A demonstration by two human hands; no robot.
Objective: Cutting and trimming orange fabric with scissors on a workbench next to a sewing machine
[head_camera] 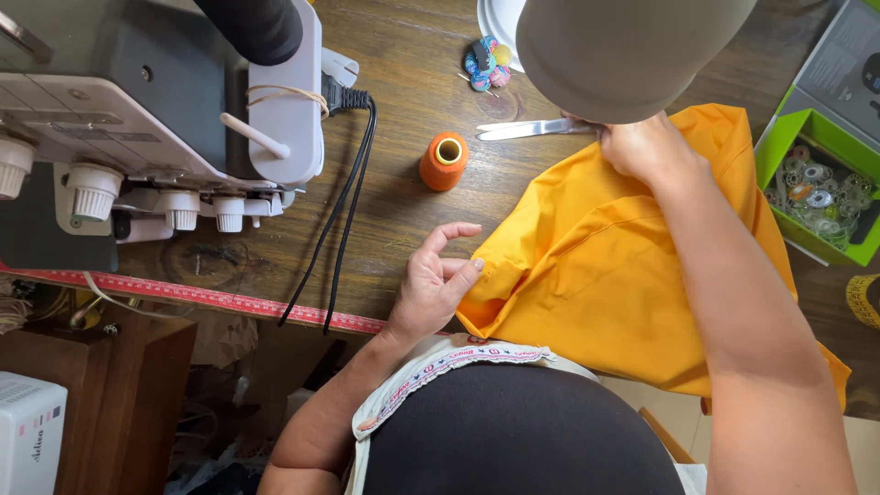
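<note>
Cloth [605,275] of bright orange-yellow lies bunched on the dark wooden table [412,82], spreading from the middle of the view toward four o'clock. The left hand [435,284] sits at the cloth's nine o'clock edge, palm partly up, its fingers loosely curled and half open, with the thumb and fingertips touching the folded corner; whether it pinches the fabric cannot be told. The right hand [642,147] rests on the cloth's twelve o'clock edge, fingers bent down and closed onto the fabric, right beside the handles of a pair of scissors [527,128] whose closed blades point toward nine o'clock; whether the hand also grips the handles cannot be told, since a grey rounded shape at the top of the view hides part of it. An orange spool of thread [445,160] stands upright at ten o'clock from the cloth, well apart from both hands. A grey and white sewing machine [156,110] fills the ten o'clock corner, with a black cord [344,211] trailing down to the table's edge, where a red measuring tape [211,298] runs along. A multicoloured pincushion [488,64] lies at twelve o'clock beside a white plate [495,18]. At three o'clock an open green box [807,174] holds small round bobbins, its grey lid propped behind it.
</note>
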